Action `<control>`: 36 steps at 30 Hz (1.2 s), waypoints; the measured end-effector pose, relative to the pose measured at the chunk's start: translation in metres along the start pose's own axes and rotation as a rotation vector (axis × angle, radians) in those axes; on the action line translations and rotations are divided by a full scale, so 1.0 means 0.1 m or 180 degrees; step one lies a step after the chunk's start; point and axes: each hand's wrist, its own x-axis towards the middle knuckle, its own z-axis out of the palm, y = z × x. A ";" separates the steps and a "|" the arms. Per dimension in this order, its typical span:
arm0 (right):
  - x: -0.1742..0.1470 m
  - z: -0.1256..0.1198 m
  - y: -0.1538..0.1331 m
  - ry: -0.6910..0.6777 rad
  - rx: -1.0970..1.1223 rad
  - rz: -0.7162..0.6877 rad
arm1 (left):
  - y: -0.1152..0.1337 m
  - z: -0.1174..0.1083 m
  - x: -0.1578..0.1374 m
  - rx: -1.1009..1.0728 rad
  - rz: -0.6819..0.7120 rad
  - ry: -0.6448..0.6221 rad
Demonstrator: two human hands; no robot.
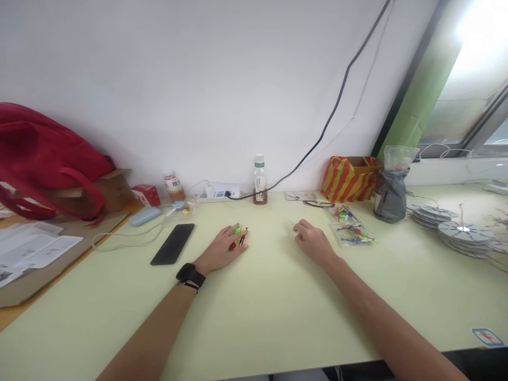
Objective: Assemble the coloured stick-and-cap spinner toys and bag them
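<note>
My left hand (pixel 223 249), with a ring and a black watch at the wrist, rests on the table with thumb and fingers curved around a small bundle of brightly coloured pieces (pixel 237 242). Red, yellow and green parts show between the fingers; the rest is covered. Further right, my right hand (pixel 311 241) is closed just above the table, its fingertips pinched together. A faint, clear edge shows near those fingertips, too blurred to name. Beside the right hand lie clear plastic packets (pixel 353 234) with similar coloured pieces inside.
A black phone (pixel 173 244) lies left of my left hand. Along the wall stand a drink bottle (pixel 260 182), a power strip (pixel 220 191) and a striped bag (pixel 349 179). Stacked grey discs (pixel 462 233) sit at the right, a red backpack (pixel 51 153) at the left.
</note>
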 end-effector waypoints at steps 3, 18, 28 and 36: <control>0.01 0.03 0.02 -0.0199 -0.0036 0.0162 | 0.04 0.00 0.00 0.0040 -0.0001 -0.0048; 0.01 0.15 0.43 -0.0087 -0.0168 0.0590 | 0.04 0.02 -0.01 -0.0116 0.0002 0.0059; -0.04 0.20 0.19 -0.0059 0.0274 0.0174 | 0.44 0.10 -0.06 -0.0335 0.0186 -0.0246; -0.19 0.12 -0.35 -0.0656 0.1307 -0.0939 | 0.49 -0.02 -0.05 -0.1231 0.0277 -0.0162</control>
